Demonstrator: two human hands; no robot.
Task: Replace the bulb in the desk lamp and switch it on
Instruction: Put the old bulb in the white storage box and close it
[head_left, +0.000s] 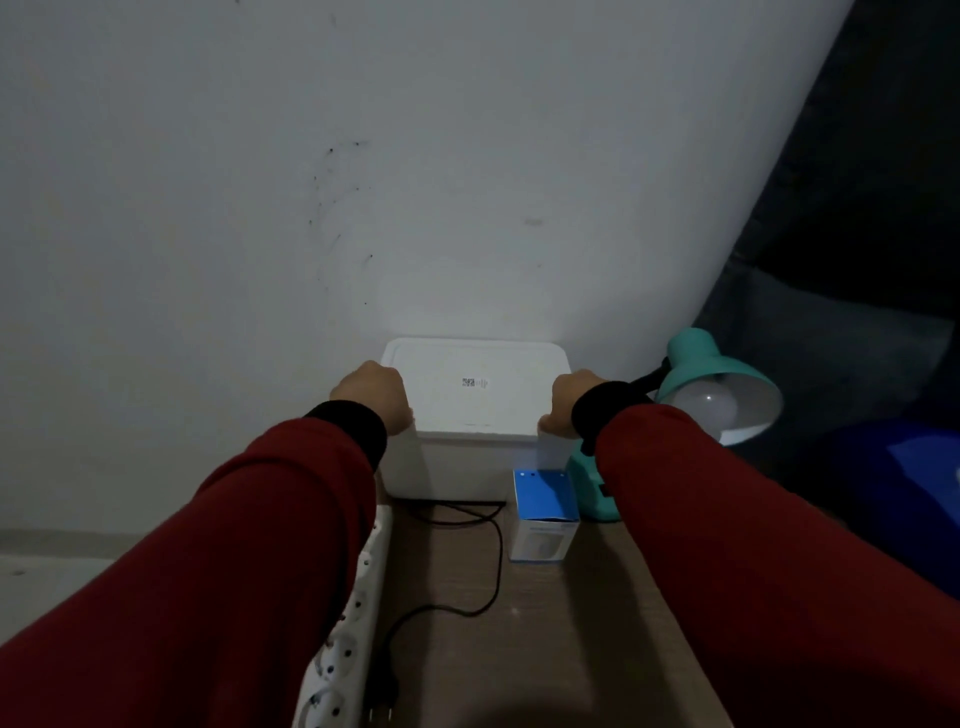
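Barely begun: my left hand (375, 395) and right hand (569, 402) grip the white box (472, 415) on the counter (571, 623); the lamp (719, 384), unlit, keeps its bulb (709, 408), beside the blue carton (545, 512).

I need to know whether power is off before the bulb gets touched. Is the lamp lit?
Off, apparently: the bulb inside the teal lamp shade looks dull grey, casting no glow.
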